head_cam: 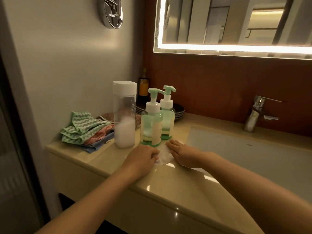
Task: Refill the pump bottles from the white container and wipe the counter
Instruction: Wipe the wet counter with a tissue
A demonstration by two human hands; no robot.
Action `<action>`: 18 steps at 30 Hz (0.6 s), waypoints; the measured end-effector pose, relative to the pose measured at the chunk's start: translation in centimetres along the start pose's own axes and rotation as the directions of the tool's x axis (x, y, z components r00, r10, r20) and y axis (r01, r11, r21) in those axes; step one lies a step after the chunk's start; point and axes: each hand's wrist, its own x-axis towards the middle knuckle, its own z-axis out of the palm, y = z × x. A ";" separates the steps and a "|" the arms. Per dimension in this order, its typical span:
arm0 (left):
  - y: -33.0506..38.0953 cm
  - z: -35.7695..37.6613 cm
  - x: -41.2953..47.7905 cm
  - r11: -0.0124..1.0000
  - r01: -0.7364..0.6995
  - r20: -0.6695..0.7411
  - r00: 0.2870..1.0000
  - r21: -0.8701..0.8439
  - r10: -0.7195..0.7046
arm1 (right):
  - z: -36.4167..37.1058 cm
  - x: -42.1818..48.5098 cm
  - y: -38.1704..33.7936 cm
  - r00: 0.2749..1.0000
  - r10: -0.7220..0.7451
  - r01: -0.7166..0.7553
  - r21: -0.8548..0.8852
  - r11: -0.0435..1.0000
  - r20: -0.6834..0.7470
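On the counter (pixel 104 159), left hand (pixel 141 157) fingers curled gripping wipe (pixel 164 156), right hand (pixel 184 154) fingers flat, pressing it

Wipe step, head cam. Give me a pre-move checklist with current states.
1. Pumps fitted on front pump bottle and rear pump bottle, both upright: ok.
2. Lid on white container, upright: ok.
3. Hold on white cloth: ok. The left hand grips its edge and the right hand presses it flat.
4. Gap between cloth and front bottle's base: cannot tell, they look very close.
5. Residue left on counter: cannot tell, glare.
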 end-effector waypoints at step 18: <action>1.7 3.8 8.1 0.978 0.207 -0.012 0.978 0.017 -0.207 | -1.0 6.5 5.3 0.997 0.069 -0.068 0.059 0.996 -0.024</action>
